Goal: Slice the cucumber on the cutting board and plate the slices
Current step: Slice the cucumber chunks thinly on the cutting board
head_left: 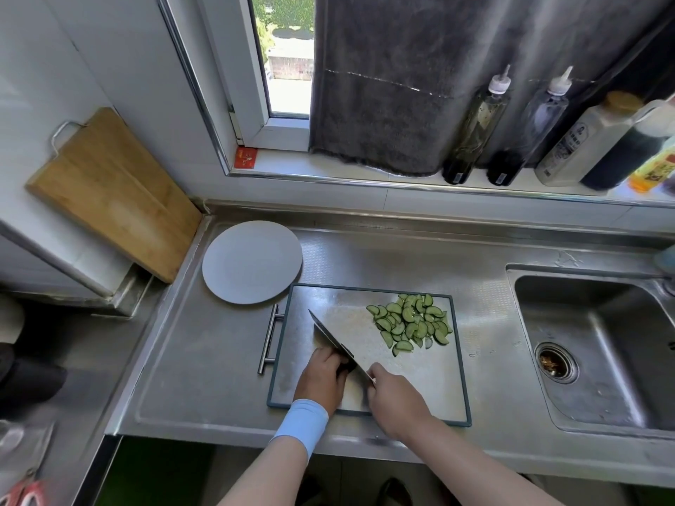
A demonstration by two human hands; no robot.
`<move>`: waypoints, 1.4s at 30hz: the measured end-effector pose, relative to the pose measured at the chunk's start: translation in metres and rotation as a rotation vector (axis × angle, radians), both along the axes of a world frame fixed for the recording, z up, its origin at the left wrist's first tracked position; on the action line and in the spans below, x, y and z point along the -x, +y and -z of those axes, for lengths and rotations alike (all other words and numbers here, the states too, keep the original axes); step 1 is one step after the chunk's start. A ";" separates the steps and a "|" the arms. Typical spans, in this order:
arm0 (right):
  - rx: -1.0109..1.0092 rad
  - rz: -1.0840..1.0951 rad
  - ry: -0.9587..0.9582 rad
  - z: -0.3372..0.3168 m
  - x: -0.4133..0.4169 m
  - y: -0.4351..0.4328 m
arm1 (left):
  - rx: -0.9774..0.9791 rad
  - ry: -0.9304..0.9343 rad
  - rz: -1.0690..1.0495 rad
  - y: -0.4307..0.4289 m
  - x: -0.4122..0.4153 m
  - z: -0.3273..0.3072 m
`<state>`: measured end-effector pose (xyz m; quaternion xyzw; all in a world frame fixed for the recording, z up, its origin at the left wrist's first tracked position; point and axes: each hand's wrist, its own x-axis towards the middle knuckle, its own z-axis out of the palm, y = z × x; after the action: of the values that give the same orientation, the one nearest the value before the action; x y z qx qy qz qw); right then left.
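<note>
Steel surface [219, 359] carries our cutting board [420, 388] at its front edge, with the plate [252, 266] just beside the board's far left corner, handy for transfer. Cucumber slices [412, 323] heap at its far right corner, so we judge the cutting done. Our left hand [321, 378] and right hand [396, 396] both curl around the cleaver [328, 334].

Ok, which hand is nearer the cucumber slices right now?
Right. The right hand is just below and left of the cucumber slices on the cutting board; the left hand is farther left, across the knife.

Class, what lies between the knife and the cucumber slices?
Only bare board. The head view shows the knife and slices apart.
</note>
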<state>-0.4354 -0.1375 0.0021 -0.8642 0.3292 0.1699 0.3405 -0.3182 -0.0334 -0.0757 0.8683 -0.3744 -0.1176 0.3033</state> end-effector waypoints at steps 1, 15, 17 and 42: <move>-0.001 0.000 0.001 0.000 0.000 0.000 | -0.004 0.004 -0.003 0.000 0.000 0.000; 0.052 -0.028 -0.045 -0.009 0.030 0.002 | -0.036 0.035 -0.025 0.001 -0.001 -0.004; 0.041 -0.036 -0.041 -0.010 0.033 0.001 | -0.036 0.037 -0.027 0.001 -0.001 -0.005; 0.023 0.007 -0.031 -0.004 0.011 0.002 | -0.011 0.036 -0.038 0.003 -0.001 -0.004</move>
<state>-0.4468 -0.1354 0.0058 -0.8694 0.3288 0.1517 0.3362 -0.3176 -0.0302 -0.0719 0.8746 -0.3519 -0.1293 0.3074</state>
